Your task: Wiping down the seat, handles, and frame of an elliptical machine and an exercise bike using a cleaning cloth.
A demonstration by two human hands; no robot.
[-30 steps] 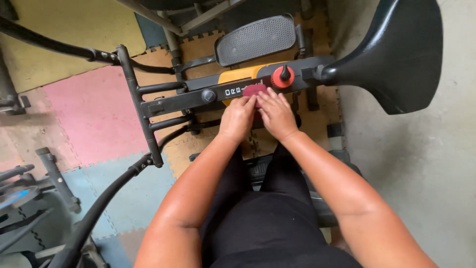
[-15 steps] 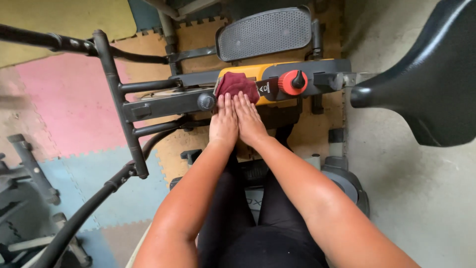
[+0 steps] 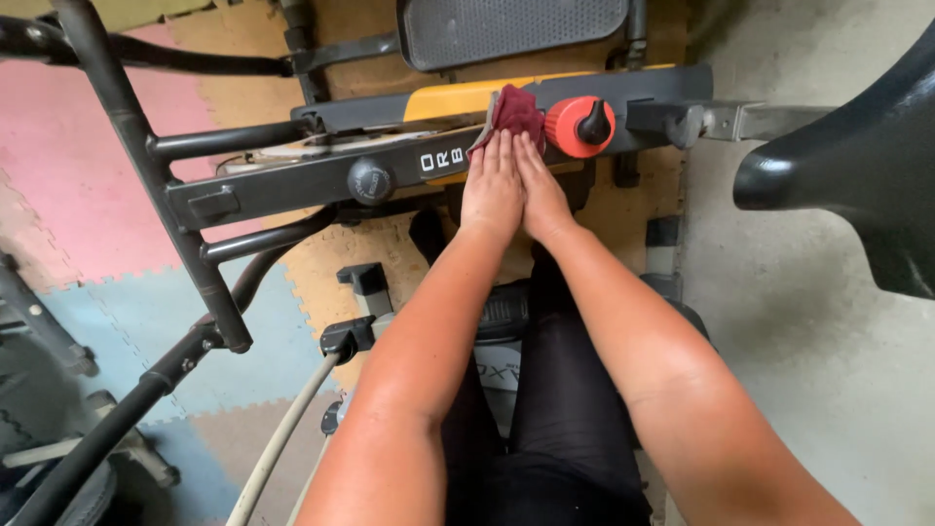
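Note:
My left hand and my right hand lie side by side, fingers straight, pressing a dark red cloth flat against the black and yellow frame of an exercise machine. The cloth sits just left of a red round knob with a black handle. Both palms face down and the fingertips cover the cloth's near edge. My legs in black trousers are below.
A black saddle juts in from the right. A black pedal plate lies at the top. Black handlebar tubes run down the left. Pink, blue and tan foam floor tiles lie under the machine; bare concrete on the right.
Both hands have slid the cloth along the frame toward the red knob, and the view has moved closer to the machine.

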